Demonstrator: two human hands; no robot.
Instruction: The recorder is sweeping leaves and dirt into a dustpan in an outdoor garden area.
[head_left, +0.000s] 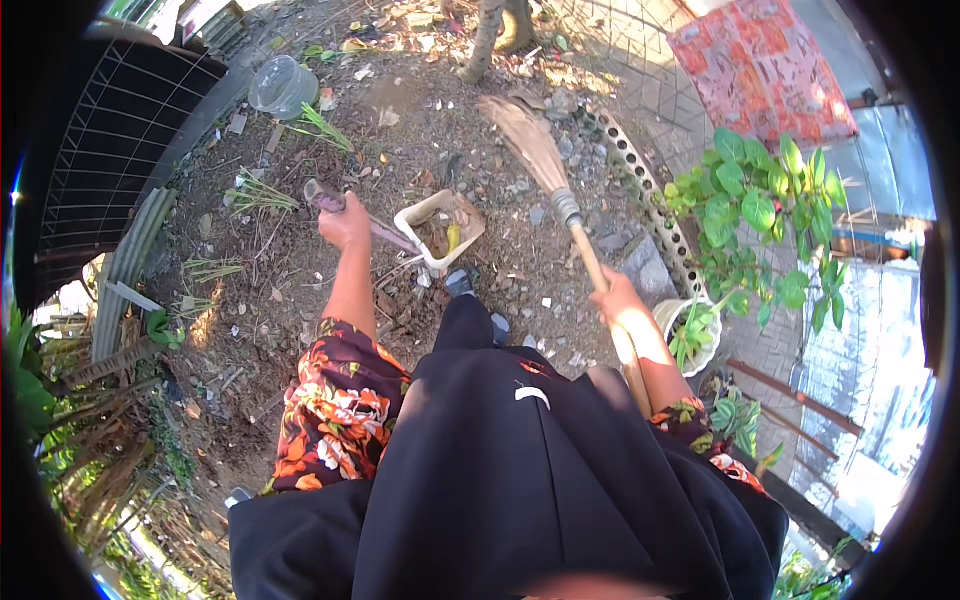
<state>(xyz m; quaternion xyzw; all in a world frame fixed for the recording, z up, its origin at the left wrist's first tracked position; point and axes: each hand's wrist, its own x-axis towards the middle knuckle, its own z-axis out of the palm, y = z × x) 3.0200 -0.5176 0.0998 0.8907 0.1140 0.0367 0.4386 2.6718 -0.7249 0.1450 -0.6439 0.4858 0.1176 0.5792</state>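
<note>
My left hand (345, 223) grips the long handle of a dustpan (403, 223), whose pale-rimmed scoop is low over the dirt ahead of my foot. Inside the scoop lies a yellowish leaf (453, 237) with some brown debris. In my right hand (619, 297) is the wooden stick of a broom (531, 147). Its straw-coloured bristles point away from me, toward the tree, and a grey binding wraps their base. Whether the bristle tips touch the soil is hard to tell. Broom and dustpan are apart.
A clear plastic tub (283, 87) sits at the upper left near grass tufts. Ahead rises a tree trunk (484, 37). Along the right run a perforated edging strip (646, 196), a stone (646, 268), a white plant pot (711, 352) and a leafy shrub (750, 202). Wire mesh (112, 157) borders the left.
</note>
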